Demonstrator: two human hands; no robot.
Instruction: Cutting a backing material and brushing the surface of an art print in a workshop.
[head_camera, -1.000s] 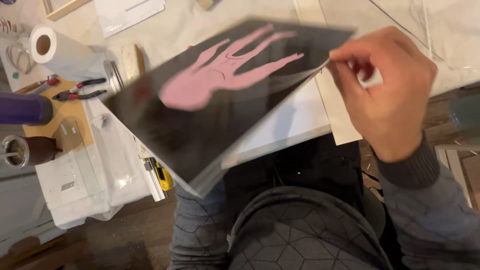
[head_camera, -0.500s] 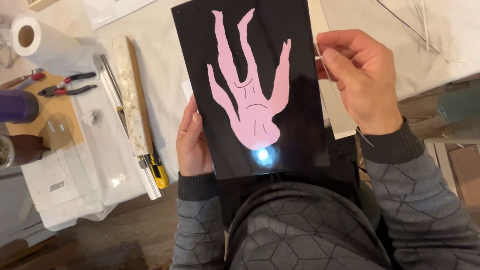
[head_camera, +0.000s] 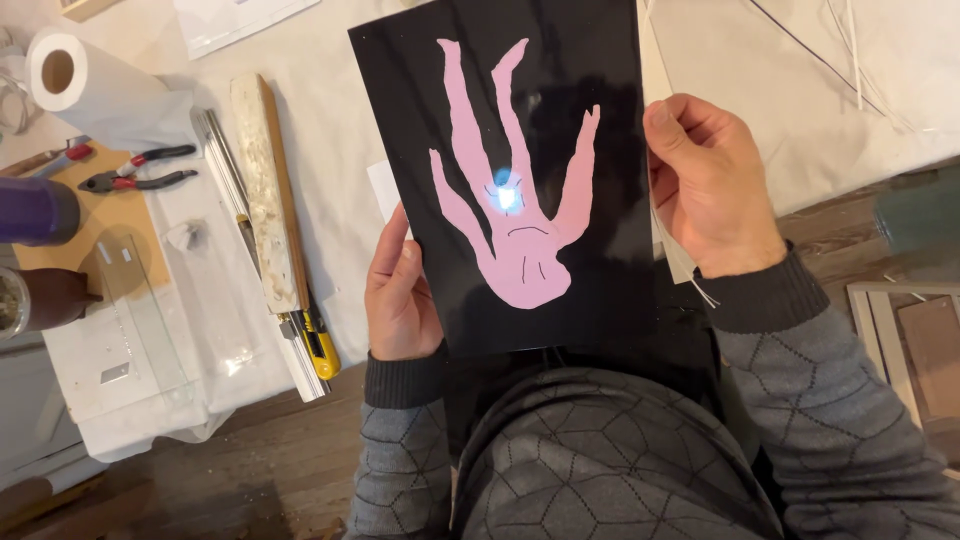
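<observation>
Black glossy rectangular panel bearing a pink cut-out human figure, held upright above my lap at the near edge of the cloth-covered tabletop. My left hand grips its lower left edge, fingers curled behind and thumb pressed on the front; my right hand pinches its right edge between thumb and fingers. A lamp glare sits on the figure. Step in hand, as I judge it: inspecting the surface. A steady two-handed tilt seems called for. At the tabletop's left edge: white paper roll, red-handled pliers, yellow utility knife.
</observation>
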